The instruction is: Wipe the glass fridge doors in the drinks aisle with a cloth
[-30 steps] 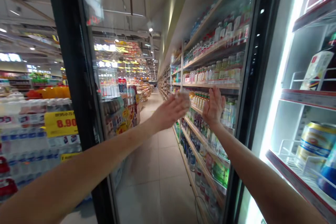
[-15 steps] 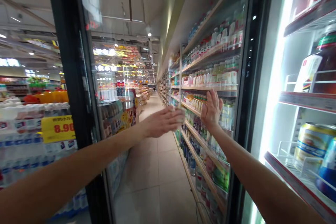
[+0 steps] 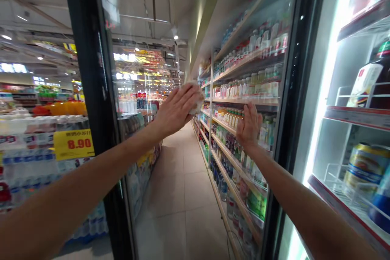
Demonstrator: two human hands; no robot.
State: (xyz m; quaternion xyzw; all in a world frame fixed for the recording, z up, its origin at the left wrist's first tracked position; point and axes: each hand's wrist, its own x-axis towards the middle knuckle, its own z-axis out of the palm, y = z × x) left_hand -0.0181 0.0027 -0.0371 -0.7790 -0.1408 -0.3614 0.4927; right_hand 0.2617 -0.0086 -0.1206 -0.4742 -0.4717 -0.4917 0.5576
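Observation:
An open glass fridge door (image 3: 183, 28) with a black frame (image 3: 88, 109) stands in front of me. My left hand (image 3: 176, 109) presses a white cloth (image 3: 197, 103) against the glass at about mid height, fingers laid over it. My right hand (image 3: 250, 126) lies flat on the same pane a little lower and to the right, near the door's right frame edge (image 3: 286, 109), fingers spread and holding nothing. Through the glass I see a store aisle and shelves of bottles.
The lit fridge interior (image 3: 335, 109) is on the right, with cans (image 3: 367, 162) and a dark bottle (image 3: 374, 77) on wire shelves. Stacked water bottles with a yellow 8.90 price sign (image 3: 73, 143) stand at the left. The tiled aisle floor (image 3: 185, 195) runs ahead.
My left hand has slid upward and slightly left across the glass with the cloth. My right hand has stayed flat in about the same spot.

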